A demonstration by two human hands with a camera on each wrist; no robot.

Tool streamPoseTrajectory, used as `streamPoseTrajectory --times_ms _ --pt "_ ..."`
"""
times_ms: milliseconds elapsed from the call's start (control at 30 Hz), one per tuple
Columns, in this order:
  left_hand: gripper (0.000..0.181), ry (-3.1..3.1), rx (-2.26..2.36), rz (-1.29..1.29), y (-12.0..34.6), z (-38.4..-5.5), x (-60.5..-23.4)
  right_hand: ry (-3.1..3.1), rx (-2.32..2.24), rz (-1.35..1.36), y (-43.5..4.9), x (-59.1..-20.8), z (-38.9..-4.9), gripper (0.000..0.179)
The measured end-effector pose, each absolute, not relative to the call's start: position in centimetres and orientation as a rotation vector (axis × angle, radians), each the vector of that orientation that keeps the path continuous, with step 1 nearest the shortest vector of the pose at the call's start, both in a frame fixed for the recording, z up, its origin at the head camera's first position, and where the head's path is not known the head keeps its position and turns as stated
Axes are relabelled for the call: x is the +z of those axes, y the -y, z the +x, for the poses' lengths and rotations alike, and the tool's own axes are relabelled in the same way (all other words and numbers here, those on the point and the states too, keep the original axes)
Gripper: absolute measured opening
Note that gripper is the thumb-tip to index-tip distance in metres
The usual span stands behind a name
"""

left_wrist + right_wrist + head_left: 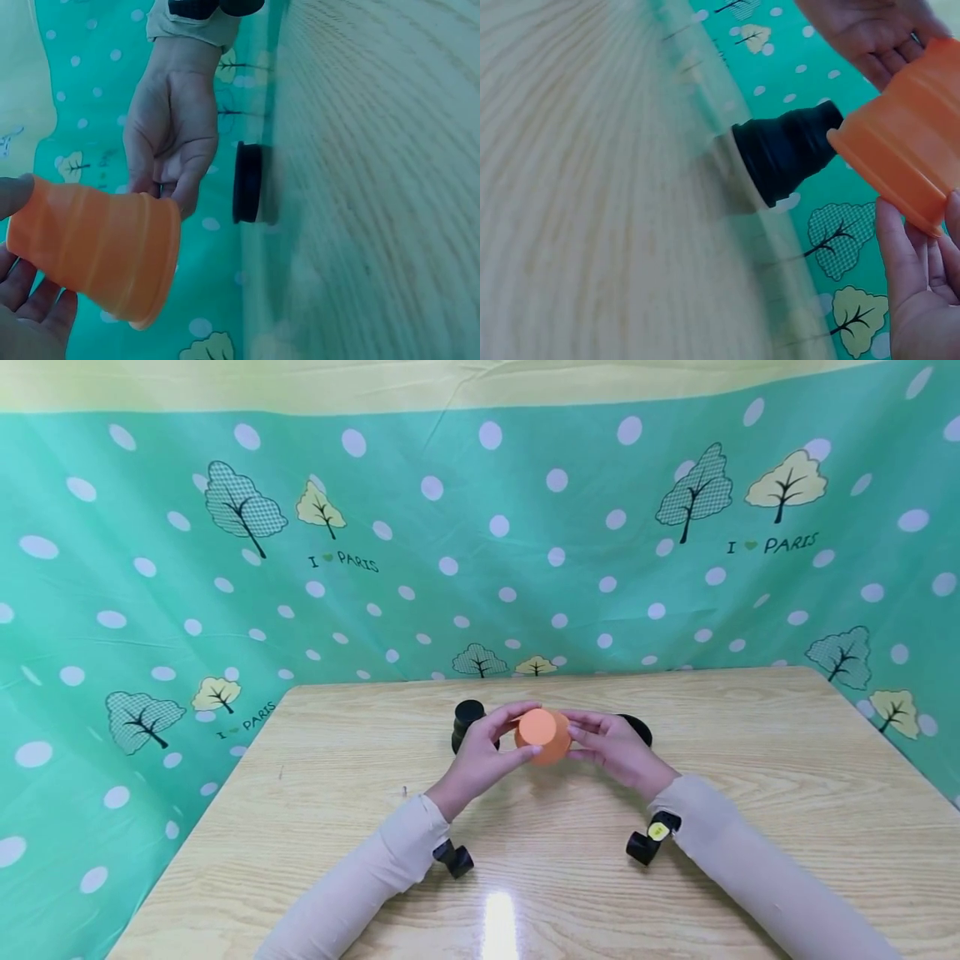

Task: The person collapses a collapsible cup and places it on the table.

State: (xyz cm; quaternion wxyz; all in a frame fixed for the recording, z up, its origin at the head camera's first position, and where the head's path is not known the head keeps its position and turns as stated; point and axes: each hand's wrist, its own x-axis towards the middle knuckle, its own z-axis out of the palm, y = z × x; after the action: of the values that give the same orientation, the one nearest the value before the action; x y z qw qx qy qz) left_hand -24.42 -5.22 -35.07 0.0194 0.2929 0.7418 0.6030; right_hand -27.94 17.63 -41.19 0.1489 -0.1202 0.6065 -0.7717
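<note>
An orange collapsible cup point(553, 745) with stepped sides hangs above the table, its narrow end up and its wide rim down. My left hand point(487, 752) grips it near the narrow end, thumb and fingers on opposite sides in the left wrist view. From the other side, my right hand point(618, 750) pinches it by the wide rim; its fingers point(897, 247) touch that edge. Behind the left hand a black collapsible cup point(787, 150) stands wide end down on the table, partly hidden in the head view.
A low, round black piece point(248, 184) lies on the table behind my right hand, mostly covered in the head view. The light wood table point(360, 752) ends at a green patterned curtain point(420, 543). Black camera mounts point(647, 843) stick out from both wrists.
</note>
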Motion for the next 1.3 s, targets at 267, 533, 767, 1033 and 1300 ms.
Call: streamPoseTrajectory --times_ms 267,533,767,1033,1300 --pt "0.05 -2.298 1.8 0.95 5.7 -25.0 -34.9 -1.754 -2.255 -0.307 -18.2 -40.5 -28.0 0.049" --pt "0.04 -2.291 1.819 0.895 5.8 -26.0 -35.6 -1.902 -2.164 -0.453 -18.5 -40.0 -27.6 0.051" --pt "0.042 -2.311 1.801 0.863 6.0 -27.7 -37.4 -2.065 -2.018 -0.599 -18.8 -39.7 -27.4 0.043" --pt "0.044 -2.281 1.737 0.826 6.1 -28.2 -38.3 -2.085 -1.955 -0.766 -18.9 -39.9 -27.5 0.042" --pt "0.033 -2.225 1.716 0.875 5.9 -28.1 -38.4 -2.132 -1.903 -0.776 -19.1 -40.0 -27.5 0.042"
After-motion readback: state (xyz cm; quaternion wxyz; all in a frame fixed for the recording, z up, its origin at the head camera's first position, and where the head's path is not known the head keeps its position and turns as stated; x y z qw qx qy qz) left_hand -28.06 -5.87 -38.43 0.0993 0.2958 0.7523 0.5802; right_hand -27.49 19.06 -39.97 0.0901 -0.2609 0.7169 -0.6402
